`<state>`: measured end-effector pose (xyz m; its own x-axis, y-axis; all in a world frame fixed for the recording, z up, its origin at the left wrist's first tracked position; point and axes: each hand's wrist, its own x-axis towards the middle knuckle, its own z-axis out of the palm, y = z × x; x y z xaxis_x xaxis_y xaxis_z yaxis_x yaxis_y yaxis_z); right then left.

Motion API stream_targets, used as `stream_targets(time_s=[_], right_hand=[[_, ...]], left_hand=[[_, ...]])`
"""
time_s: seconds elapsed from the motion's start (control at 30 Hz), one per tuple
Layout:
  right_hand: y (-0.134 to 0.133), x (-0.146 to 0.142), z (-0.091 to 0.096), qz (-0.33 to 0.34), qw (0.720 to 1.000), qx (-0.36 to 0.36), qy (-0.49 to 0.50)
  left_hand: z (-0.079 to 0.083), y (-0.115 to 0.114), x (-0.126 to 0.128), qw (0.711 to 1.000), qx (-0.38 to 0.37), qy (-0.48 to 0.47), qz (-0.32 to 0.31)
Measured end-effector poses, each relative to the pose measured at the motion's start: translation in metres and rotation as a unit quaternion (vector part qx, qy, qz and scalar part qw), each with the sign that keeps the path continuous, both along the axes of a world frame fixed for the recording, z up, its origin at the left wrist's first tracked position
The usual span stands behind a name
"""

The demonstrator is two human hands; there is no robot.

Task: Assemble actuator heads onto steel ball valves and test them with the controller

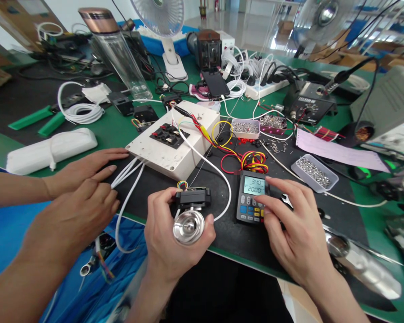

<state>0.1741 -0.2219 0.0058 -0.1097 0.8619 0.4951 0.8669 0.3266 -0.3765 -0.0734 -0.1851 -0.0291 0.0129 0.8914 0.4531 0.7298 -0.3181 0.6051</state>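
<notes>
My left hand (175, 237) is wrapped around a small sensor module (192, 197), which has a black housing, a thin circuit board on top and a round shiny metal cup at its front. Coloured wires come off the board's left end. On the black mat lies a handheld meter (251, 207) with a lit display and coloured keys. My right hand (294, 224) reaches over its right side with fingers apart, one fingertip on the keypad and another by the screen's edge. A white box (191, 152) with black terminals stands behind my left hand, with wires connected.
A co-worker's two hands (77, 211) are at the left by white cables. Trays of screws (314, 172) and red and yellow leads (252, 161) lie behind the meter. A metal cylinder (366, 269) is at the right. A glass bottle (121, 63) and a fan (171, 58) stand behind.
</notes>
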Motion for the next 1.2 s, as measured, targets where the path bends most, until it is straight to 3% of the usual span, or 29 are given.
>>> stream_targets(time_s=[1.2], right_hand=[[-0.0009,0.0017,-0.0045,0.009,1.000,0.002,-0.011]], left_hand=[[0.0027,-0.0012,0.0017,1.000,-0.002,-0.011,-0.004]])
